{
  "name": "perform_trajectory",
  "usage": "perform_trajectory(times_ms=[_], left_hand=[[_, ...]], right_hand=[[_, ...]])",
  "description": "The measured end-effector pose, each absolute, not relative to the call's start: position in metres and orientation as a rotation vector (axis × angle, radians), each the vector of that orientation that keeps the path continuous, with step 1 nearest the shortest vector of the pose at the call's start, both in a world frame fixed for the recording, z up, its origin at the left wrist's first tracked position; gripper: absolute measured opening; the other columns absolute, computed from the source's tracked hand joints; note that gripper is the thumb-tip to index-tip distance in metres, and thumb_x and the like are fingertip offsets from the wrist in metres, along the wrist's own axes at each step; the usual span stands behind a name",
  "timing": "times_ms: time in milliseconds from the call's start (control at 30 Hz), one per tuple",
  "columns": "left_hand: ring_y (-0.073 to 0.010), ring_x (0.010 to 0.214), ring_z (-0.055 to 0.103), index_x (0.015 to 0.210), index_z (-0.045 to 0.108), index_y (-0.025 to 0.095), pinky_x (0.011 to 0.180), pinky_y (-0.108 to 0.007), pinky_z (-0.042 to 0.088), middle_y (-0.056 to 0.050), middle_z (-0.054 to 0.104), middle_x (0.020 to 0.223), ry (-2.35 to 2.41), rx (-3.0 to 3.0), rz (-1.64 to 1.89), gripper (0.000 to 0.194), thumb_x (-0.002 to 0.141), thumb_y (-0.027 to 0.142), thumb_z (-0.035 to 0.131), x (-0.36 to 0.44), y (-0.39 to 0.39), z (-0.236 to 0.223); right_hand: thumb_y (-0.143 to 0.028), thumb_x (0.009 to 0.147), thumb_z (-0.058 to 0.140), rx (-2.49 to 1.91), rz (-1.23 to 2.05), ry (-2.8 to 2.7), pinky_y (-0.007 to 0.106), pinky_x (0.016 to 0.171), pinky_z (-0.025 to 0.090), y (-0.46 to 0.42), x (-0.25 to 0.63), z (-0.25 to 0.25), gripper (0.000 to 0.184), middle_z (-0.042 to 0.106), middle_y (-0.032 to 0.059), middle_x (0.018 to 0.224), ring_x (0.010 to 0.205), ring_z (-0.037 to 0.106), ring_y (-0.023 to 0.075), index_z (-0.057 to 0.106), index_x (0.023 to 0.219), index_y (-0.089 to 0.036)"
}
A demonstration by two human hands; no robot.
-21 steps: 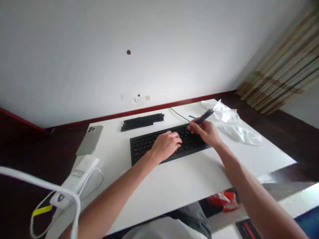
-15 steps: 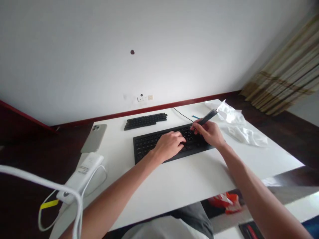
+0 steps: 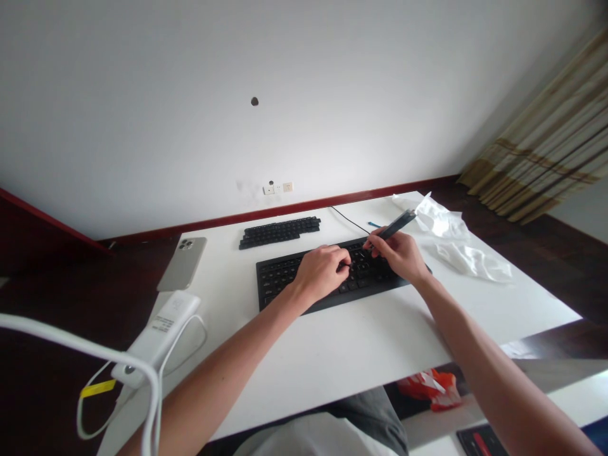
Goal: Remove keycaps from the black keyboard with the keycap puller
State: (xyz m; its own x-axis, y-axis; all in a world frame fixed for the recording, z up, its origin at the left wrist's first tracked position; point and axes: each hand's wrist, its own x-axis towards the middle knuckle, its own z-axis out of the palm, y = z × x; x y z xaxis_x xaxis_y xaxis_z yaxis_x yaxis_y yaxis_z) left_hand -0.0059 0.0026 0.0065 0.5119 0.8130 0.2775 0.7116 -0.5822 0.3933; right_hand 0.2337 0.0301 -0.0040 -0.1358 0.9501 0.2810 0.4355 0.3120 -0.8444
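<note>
A black keyboard [image 3: 280,278] lies on the white table, partly covered by both hands. My left hand [image 3: 320,271] rests over its middle with the fingers curled together. Whatever those fingers hold, if anything, is hidden. My right hand [image 3: 401,254] is closed around a long, slim dark tool [image 3: 399,223], slanted with its upper end to the right. The tool's lower end points at the keys on the right half of the keyboard, close to my left fingertips. Behind the keyboard, black keycaps [image 3: 279,232] are laid out in rows.
On the table's left are a phone [image 3: 183,263] and a white power strip [image 3: 159,335] with a white cable [image 3: 71,342] looping in front. Crumpled white plastic [image 3: 446,221] lies at the right, near a small blue stick [image 3: 374,224]. A red packet [image 3: 434,387] sits below the front edge.
My left fingers have curled in from a more stretched position, baring keys beside them. My right hand and its tool stay nearly in place. The view has shifted slightly.
</note>
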Motion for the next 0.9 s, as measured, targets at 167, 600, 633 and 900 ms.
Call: perform_trajectory(times_ms=[167, 600, 633, 900], left_hand=[[-0.0218, 0.093, 0.067, 0.098, 0.074, 0.019, 0.081, -0.032, 0.053, -0.005, 0.076, 0.098, 1.642, 2.642, 0.561, 0.012, 0.097, 0.012, 0.064, -0.039, 0.027, 0.008], [-0.021, 0.087, 0.066, 0.093, 0.08, 0.023, 0.078, -0.033, 0.05, -0.004, 0.073, 0.092, 1.738, 2.649, 0.454, 0.018, 0.1, 0.016, 0.065, -0.073, 0.053, -0.006], [-0.0208, 0.088, 0.066, 0.094, 0.08, 0.023, 0.078, -0.032, 0.051, -0.003, 0.074, 0.093, 1.739, 2.637, 0.462, 0.018, 0.1, 0.016, 0.065, -0.075, 0.054, -0.006], [-0.0194, 0.087, 0.07, 0.1, 0.077, 0.025, 0.08, -0.032, 0.054, -0.002, 0.075, 0.098, 1.813, 2.541, 0.476, 0.008, 0.093, 0.023, 0.079, -0.083, 0.057, 0.001]], right_hand=[[-0.057, 0.099, 0.065, -1.197, 0.744, -1.725, 0.034, 0.063, 0.055, 0.037, 0.221, 0.016, 0.039, 0.078, 0.0077, 0.084, 0.065, 0.068, 0.0198, 0.072, 0.09, -0.02], [-0.045, 0.096, 0.067, -1.049, 0.602, -1.679, 0.032, 0.06, 0.056, 0.109, 0.182, 0.033, 0.029, 0.08, 0.0083, 0.084, 0.064, 0.07, 0.0196, 0.073, 0.086, -0.019], [-0.046, 0.096, 0.067, -1.057, 0.611, -1.68, 0.032, 0.061, 0.056, 0.109, 0.183, 0.027, 0.028, 0.08, 0.0082, 0.084, 0.064, 0.07, 0.0196, 0.072, 0.087, -0.019], [-0.047, 0.098, 0.065, -1.191, 0.586, -1.831, 0.033, 0.066, 0.056, 0.1, 0.192, 0.01, 0.032, 0.081, 0.0082, 0.085, 0.066, 0.072, 0.0215, 0.074, 0.086, -0.019]])
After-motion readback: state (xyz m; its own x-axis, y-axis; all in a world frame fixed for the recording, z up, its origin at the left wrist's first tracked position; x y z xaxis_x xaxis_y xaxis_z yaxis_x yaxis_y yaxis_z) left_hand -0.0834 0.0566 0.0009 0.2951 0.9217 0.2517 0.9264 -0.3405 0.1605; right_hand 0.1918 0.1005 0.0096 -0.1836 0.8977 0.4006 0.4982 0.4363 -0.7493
